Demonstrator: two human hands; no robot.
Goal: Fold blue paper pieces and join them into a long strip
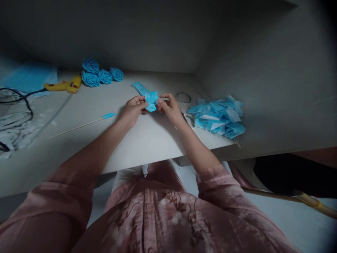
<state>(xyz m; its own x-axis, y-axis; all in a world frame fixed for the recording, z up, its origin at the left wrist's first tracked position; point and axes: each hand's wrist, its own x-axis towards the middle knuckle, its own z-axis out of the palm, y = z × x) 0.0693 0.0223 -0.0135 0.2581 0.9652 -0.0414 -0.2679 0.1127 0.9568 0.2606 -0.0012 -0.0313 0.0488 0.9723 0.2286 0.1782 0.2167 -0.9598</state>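
Observation:
A small crinkled blue piece (151,100), which looks like thin fabric or paper, is between my two hands above the white table. My left hand (134,108) pinches its left edge between thumb and fingers. At its right edge is my right hand (170,107), thumb and fingers curled close together against the piece; its exact grip is small in view. Just behind lies a folded blue strip (139,88). Left of my left hand, a thin stick (76,129) with a blue wrapped tip (108,115) rests on the table.
Several blue rosettes (105,76) sit at the back left beside a yellow glue gun (75,84). Blue sheets (31,77), black cable (27,102) and white scraps (18,130) lie farther left. A ring (183,97) and a heap of blue pieces (218,116) are at right, near the wall.

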